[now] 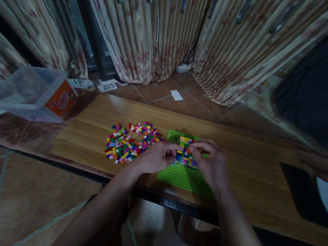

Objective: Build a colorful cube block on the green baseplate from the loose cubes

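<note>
Here the brick build (pixel 186 158) lies between left hand (pixel 158 157) and right hand (pixel 213 165), both grips unclear

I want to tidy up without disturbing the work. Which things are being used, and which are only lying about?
Apparently in use:
green studded baseplate
multicoloured brick build
loose toy bricks

Probably just lying about:
clear plastic bin
white paper on the floor
flat black item

home interior, patterned curtains (pixel 159 45), tiled floor (pixel 34 194), toy bricks (pixel 123 150)
</note>
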The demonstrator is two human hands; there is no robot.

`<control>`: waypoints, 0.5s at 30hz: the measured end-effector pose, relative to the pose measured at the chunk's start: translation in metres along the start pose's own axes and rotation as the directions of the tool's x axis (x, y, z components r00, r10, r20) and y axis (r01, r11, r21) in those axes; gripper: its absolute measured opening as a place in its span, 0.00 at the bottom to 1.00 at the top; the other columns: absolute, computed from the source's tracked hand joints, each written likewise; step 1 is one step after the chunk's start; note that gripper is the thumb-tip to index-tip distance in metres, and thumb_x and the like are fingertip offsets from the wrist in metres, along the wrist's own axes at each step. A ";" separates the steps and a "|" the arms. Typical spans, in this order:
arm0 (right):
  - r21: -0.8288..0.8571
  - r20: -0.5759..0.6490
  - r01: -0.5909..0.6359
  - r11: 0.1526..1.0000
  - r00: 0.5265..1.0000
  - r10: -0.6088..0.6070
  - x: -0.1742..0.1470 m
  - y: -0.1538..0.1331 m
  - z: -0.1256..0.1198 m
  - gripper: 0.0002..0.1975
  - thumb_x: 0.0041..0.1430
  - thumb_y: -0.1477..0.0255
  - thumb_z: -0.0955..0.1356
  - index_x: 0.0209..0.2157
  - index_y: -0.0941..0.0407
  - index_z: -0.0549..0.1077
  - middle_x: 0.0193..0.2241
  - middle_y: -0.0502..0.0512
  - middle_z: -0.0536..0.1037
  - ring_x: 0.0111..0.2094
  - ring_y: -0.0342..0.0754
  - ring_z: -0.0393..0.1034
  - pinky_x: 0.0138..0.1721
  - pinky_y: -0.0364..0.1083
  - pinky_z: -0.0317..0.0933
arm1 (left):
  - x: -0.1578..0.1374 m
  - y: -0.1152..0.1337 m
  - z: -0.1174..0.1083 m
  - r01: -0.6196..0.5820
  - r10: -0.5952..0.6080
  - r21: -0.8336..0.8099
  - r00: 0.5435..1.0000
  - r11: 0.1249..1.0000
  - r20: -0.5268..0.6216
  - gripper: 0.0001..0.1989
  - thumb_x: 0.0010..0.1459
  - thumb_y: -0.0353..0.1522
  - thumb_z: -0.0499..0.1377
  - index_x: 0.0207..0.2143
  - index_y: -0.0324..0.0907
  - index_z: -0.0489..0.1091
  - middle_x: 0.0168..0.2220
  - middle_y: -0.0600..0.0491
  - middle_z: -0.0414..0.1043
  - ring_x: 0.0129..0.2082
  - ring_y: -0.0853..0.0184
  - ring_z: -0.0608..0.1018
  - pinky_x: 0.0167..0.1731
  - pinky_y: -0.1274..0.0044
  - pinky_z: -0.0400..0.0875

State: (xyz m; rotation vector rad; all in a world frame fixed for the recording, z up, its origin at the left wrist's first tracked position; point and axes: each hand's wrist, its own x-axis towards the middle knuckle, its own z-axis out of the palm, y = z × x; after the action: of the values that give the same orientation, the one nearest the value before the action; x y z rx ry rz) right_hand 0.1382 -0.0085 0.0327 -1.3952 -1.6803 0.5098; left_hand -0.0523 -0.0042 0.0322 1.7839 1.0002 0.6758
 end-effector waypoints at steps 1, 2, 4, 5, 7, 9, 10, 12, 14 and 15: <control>0.001 -0.012 -0.003 1.000 1.000 0.003 0.000 0.000 0.001 0.04 0.53 0.71 0.68 0.29 0.53 0.77 0.34 0.53 0.75 0.37 0.48 0.71 0.41 0.49 0.63 | 0.000 0.000 0.000 -0.004 0.004 0.004 1.000 1.000 -0.001 0.18 0.52 0.24 0.56 0.46 0.40 0.72 0.29 0.57 0.69 0.28 0.73 0.70 0.31 0.79 0.65; 0.000 -0.021 -0.004 1.000 1.000 0.004 0.000 0.000 0.003 0.04 0.53 0.71 0.68 0.28 0.53 0.77 0.34 0.53 0.75 0.38 0.48 0.70 0.42 0.49 0.63 | 0.000 -0.001 0.000 -0.006 0.006 0.009 1.000 1.000 0.000 0.18 0.52 0.24 0.56 0.46 0.40 0.72 0.29 0.57 0.69 0.27 0.73 0.70 0.31 0.79 0.65; -0.002 -0.033 -0.006 1.000 0.999 0.006 0.000 0.000 0.008 0.04 0.52 0.72 0.69 0.27 0.53 0.77 0.34 0.53 0.75 0.38 0.48 0.70 0.42 0.49 0.63 | 0.000 0.000 0.000 -0.007 0.007 0.022 1.000 1.000 0.005 0.18 0.52 0.24 0.56 0.46 0.41 0.72 0.29 0.57 0.70 0.27 0.73 0.70 0.30 0.79 0.65; -0.001 -0.039 -0.007 1.000 0.999 0.007 0.001 0.000 0.010 0.04 0.51 0.72 0.69 0.27 0.53 0.77 0.34 0.53 0.75 0.38 0.48 0.71 0.42 0.49 0.63 | 0.000 0.000 0.000 -0.009 0.008 0.027 1.000 1.000 0.005 0.18 0.52 0.24 0.56 0.46 0.41 0.72 0.28 0.57 0.70 0.27 0.73 0.70 0.30 0.79 0.65; 0.012 -0.051 -0.014 1.000 0.999 0.015 0.001 0.001 0.013 0.03 0.50 0.72 0.69 0.26 0.53 0.77 0.34 0.53 0.75 0.38 0.48 0.71 0.42 0.50 0.63 | 0.000 0.000 0.000 -0.012 0.012 0.034 1.000 0.999 0.002 0.18 0.52 0.25 0.56 0.46 0.41 0.72 0.28 0.57 0.70 0.26 0.73 0.70 0.31 0.78 0.65; 0.028 -0.056 -0.028 0.999 0.998 0.029 0.002 0.003 0.015 0.03 0.49 0.72 0.69 0.26 0.53 0.77 0.33 0.53 0.75 0.38 0.49 0.71 0.42 0.50 0.63 | 0.000 -0.001 0.000 -0.018 0.018 0.044 1.000 0.999 -0.005 0.18 0.51 0.24 0.56 0.46 0.41 0.72 0.28 0.57 0.70 0.27 0.73 0.70 0.31 0.78 0.66; 0.032 -0.055 -0.034 0.999 0.998 0.036 0.002 0.004 0.015 0.03 0.49 0.72 0.69 0.25 0.53 0.77 0.33 0.53 0.75 0.38 0.49 0.71 0.42 0.50 0.64 | 0.000 -0.001 0.000 -0.019 0.020 0.047 1.000 0.999 -0.008 0.19 0.51 0.24 0.56 0.46 0.41 0.72 0.29 0.57 0.70 0.27 0.73 0.70 0.31 0.78 0.66; 0.038 -0.053 -0.040 0.998 0.998 0.042 0.003 0.006 0.016 0.03 0.49 0.72 0.69 0.25 0.53 0.77 0.33 0.53 0.75 0.38 0.49 0.71 0.42 0.50 0.64 | 0.000 -0.002 0.000 -0.023 0.023 0.053 1.000 0.998 -0.007 0.19 0.51 0.24 0.56 0.46 0.42 0.72 0.29 0.57 0.70 0.27 0.73 0.71 0.31 0.79 0.65; 0.047 -0.049 -0.039 0.998 0.998 0.041 0.003 0.007 0.016 0.03 0.49 0.72 0.69 0.24 0.53 0.77 0.32 0.53 0.75 0.37 0.49 0.71 0.41 0.50 0.64 | 0.000 -0.002 0.000 -0.026 0.027 0.057 1.000 0.998 -0.007 0.19 0.51 0.24 0.56 0.46 0.42 0.72 0.29 0.57 0.70 0.27 0.73 0.70 0.30 0.80 0.65; 0.052 -0.047 -0.037 0.998 0.998 0.040 0.003 0.007 0.016 0.03 0.49 0.72 0.69 0.24 0.53 0.77 0.32 0.53 0.75 0.37 0.49 0.71 0.41 0.49 0.64 | 0.000 -0.003 0.000 -0.027 0.028 0.059 1.000 0.998 -0.007 0.19 0.50 0.24 0.56 0.46 0.42 0.73 0.29 0.57 0.70 0.27 0.73 0.70 0.30 0.80 0.65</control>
State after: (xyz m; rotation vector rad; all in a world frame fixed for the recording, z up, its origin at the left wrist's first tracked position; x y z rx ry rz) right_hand 0.1291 -0.0002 0.0200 -1.3947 -1.5941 0.5335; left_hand -0.0534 -0.0033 0.0300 1.8500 1.0120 0.6775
